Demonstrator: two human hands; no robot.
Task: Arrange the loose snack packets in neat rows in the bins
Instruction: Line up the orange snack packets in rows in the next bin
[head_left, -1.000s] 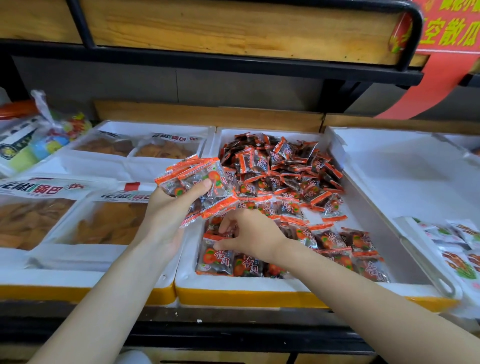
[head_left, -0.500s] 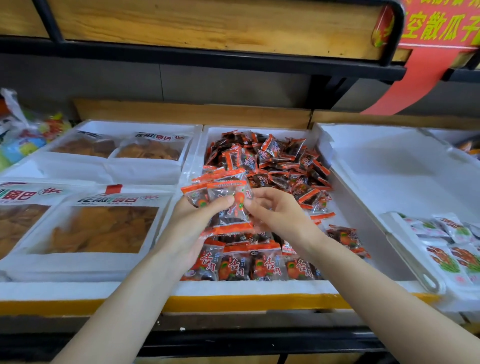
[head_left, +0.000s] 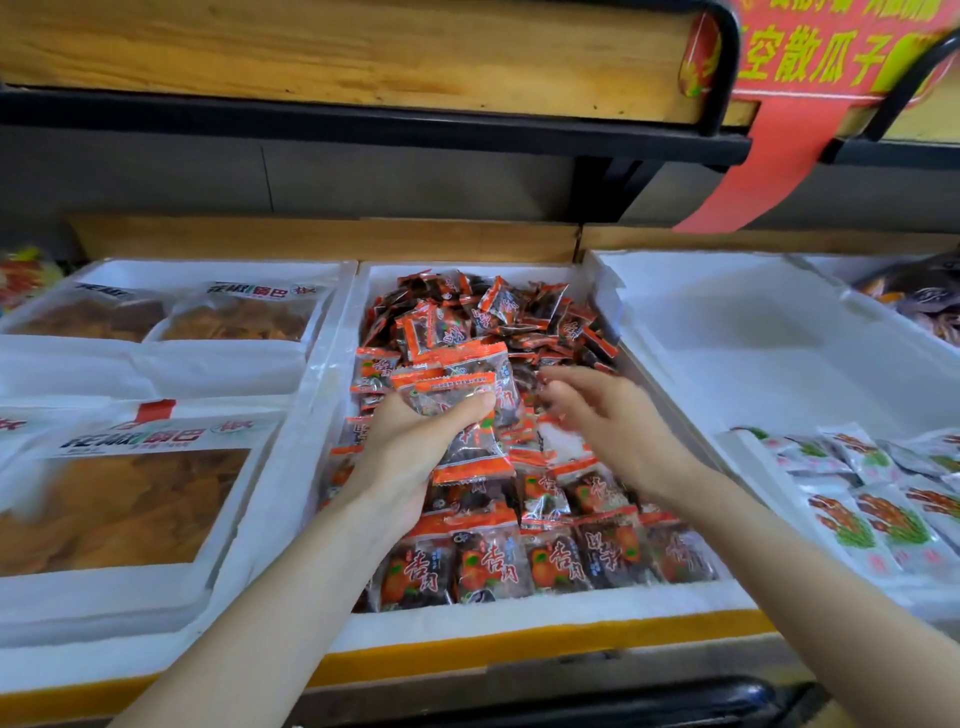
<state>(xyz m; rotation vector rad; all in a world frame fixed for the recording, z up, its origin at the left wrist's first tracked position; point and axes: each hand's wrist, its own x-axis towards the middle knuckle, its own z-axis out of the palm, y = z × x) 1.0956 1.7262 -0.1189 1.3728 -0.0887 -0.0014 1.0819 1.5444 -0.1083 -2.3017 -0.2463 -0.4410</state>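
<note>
Left hand (head_left: 410, 452) gripped a packet stack (head_left: 460, 387) over the middle bin (head_left: 519, 618). Right hand (head_left: 608, 421), blurred, hovered over that bin, fingers loosely bent, empty.

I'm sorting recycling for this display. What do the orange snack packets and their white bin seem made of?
The orange snack packets look like thin glossy plastic film: clear windows show the dark contents, and the ends are crimped. The white bin looks like matte foam, probably expanded polystyrene: thick, soft-edged walls, though that is uncertain.
</note>
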